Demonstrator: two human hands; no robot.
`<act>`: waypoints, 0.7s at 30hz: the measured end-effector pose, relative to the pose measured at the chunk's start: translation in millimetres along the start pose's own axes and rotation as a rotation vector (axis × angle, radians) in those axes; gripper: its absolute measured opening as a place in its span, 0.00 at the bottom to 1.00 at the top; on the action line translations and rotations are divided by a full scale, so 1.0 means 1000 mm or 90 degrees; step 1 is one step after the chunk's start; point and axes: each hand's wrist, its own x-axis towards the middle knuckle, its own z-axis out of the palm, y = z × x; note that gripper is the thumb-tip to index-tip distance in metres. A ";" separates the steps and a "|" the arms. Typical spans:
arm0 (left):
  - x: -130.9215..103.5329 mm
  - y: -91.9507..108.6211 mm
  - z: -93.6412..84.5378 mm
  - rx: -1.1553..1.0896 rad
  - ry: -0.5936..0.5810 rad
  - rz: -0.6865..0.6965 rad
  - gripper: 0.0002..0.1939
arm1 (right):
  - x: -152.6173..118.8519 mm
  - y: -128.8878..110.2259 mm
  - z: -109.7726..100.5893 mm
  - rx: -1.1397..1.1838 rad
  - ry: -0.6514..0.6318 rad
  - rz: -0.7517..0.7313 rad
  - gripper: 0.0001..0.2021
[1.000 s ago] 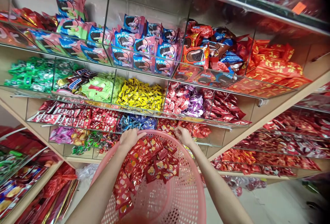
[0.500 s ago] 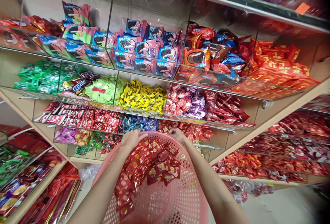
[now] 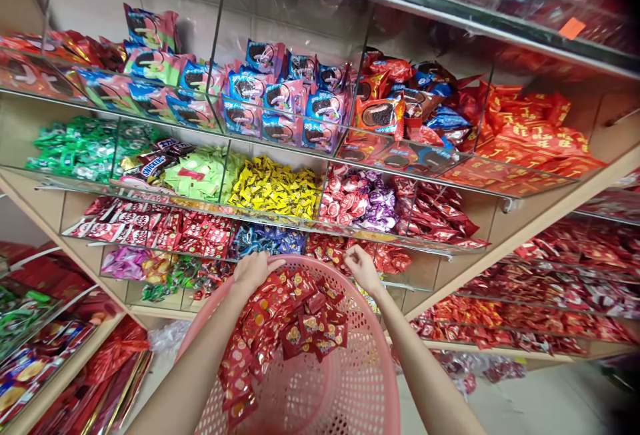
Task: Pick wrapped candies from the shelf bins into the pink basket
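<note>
A pink perforated plastic basket (image 3: 387,361) tilts towards me just below the shelves. Red candy packets with orange fruit pictures (image 3: 280,308) are heaped against its far left side; pink bottom shows below them. My left hand (image 3: 253,271) is closed over the far rim of the basket. Just beyond that rim on the right, my right hand (image 3: 363,267) has curled fingers in front of a compartment of red packets (image 3: 395,258). Whether a packet is between those fingers is too small to tell.
Above are clear-walled shelves with sandwich-cookie packs (image 3: 283,98), yellow-wrapped candies (image 3: 277,188) and orange-red packs (image 3: 535,125). Clear shelf fronts (image 3: 280,221) stand close beyond my hands. More candy shelves (image 3: 540,275) run along the right; red packaging (image 3: 100,381) stands lower left.
My right hand has moved slightly right and up from the basket's far rim, and more of its fingers show. My left hand stays on the rim.
</note>
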 end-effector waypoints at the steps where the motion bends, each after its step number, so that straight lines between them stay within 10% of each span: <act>1: 0.000 0.000 0.000 0.000 -0.002 -0.001 0.37 | -0.008 -0.007 -0.003 -0.003 0.013 -0.009 0.08; 10: -0.002 0.002 -0.003 -0.014 -0.011 -0.013 0.38 | -0.066 -0.029 0.010 0.002 -0.006 -0.020 0.08; 21: -0.002 0.004 -0.006 -0.015 -0.030 -0.030 0.35 | -0.073 -0.009 0.026 -0.087 -0.026 -0.033 0.07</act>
